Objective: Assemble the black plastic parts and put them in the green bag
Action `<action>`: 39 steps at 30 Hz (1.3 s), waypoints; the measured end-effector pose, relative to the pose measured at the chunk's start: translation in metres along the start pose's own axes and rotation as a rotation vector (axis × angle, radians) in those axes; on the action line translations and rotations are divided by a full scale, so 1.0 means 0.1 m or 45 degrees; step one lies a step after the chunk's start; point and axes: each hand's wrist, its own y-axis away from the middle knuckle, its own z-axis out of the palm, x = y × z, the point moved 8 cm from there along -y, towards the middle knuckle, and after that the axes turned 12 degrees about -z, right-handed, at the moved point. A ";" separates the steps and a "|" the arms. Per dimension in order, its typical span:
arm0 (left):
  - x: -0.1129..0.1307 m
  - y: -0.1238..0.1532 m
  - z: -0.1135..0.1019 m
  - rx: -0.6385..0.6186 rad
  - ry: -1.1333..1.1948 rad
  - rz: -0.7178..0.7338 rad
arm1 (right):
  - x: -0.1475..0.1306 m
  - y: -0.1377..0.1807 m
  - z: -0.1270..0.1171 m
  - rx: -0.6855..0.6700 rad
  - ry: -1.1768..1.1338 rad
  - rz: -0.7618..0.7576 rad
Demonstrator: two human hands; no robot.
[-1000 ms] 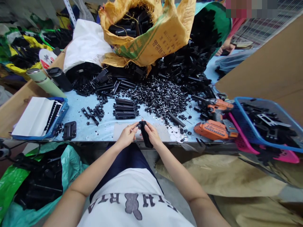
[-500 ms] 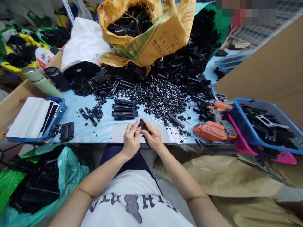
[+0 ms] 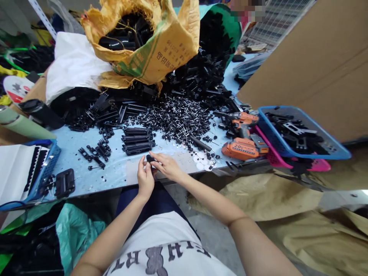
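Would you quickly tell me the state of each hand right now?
Left hand: closed, pinching a black part.
Right hand: closed, fingers on the same black part.

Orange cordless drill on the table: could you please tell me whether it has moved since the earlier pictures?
No. The orange cordless drill still lies right beside the pink plastic basket, as before; only the camera has turned.

A small assembly workshop: black plastic parts (image 3: pixel 184 115) heaped beyond the hands, a cordless drill (image 3: pixel 243 136) to their right
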 end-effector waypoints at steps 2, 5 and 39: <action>-0.20 -0.01 -0.04 -0.016 -0.075 -0.123 | 0.38 -0.12 -0.39 -0.021 0.291 0.114; -0.17 -0.02 -0.17 0.047 -0.495 0.073 | 1.19 -0.15 -1.37 0.124 0.794 0.557; 0.01 -0.14 0.46 -0.851 -1.255 0.628 | 0.19 0.57 0.06 -1.100 0.788 -0.409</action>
